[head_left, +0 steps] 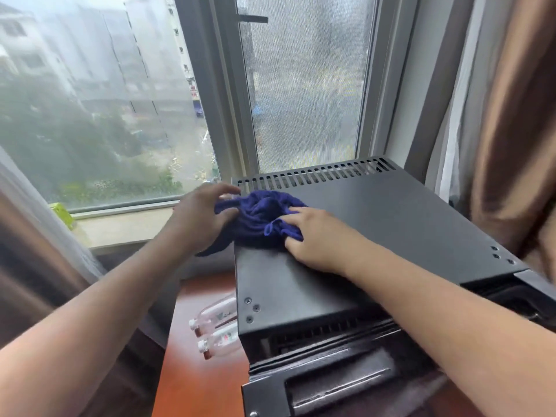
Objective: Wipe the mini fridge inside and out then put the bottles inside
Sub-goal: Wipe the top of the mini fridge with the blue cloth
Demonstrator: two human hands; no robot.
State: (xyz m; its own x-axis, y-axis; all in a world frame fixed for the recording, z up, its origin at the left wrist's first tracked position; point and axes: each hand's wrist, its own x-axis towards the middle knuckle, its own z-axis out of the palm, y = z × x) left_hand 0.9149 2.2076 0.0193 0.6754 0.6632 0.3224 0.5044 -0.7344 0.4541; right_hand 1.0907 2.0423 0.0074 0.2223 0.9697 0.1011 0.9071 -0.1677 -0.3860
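In the head view, the cloth (258, 215) lay bunched on the mini fridge (376, 224), at its top's left rear corner. The right hand (316, 239) curled its fingers into the folds, and the left hand (201, 218), just off the fridge's left edge, pinched the overhang. The bare top ran rightward, likely favouring the right hand. The bottles (216, 326) lay beside the fridge's left wall.

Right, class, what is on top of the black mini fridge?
A bunched blue cloth lies near the left edge of the mini fridge, gripped by the left hand and right hand. The surface beneath the cloth is covered. Vent slots show at the back.
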